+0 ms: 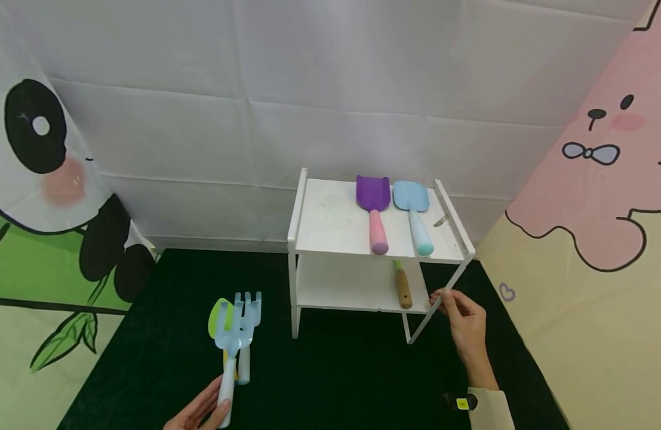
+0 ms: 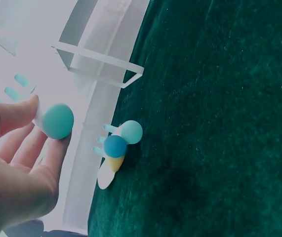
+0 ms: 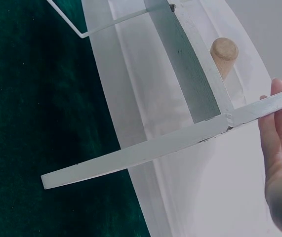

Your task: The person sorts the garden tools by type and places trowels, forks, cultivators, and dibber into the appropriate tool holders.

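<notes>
My left hand (image 1: pixel 198 409) pinches the pale handle of a light blue hand fork (image 1: pixel 234 337), its tines pointing up and away. In the left wrist view the fork's round teal handle end (image 2: pixel 58 121) shows between thumb and fingers. Beyond it on the green cloth lie a second light blue fork (image 1: pixel 244 364) and a lime-green trowel (image 1: pixel 214 319) with a yellow handle, partly hidden by the held fork. My right hand (image 1: pixel 464 325) grips the right front leg of a white two-tier rack (image 1: pixel 330 218); the right wrist view shows its fingers (image 3: pixel 279 116) behind the leg.
On the top tier lie a purple shovel (image 1: pixel 373 194) with a pink handle and a light blue shovel (image 1: pixel 411 196). A wooden-handled tool (image 1: pixel 402 286) with a green neck sits on the lower tier. White cloth (image 1: pixel 201 131) hangs behind; printed sheets flank both sides.
</notes>
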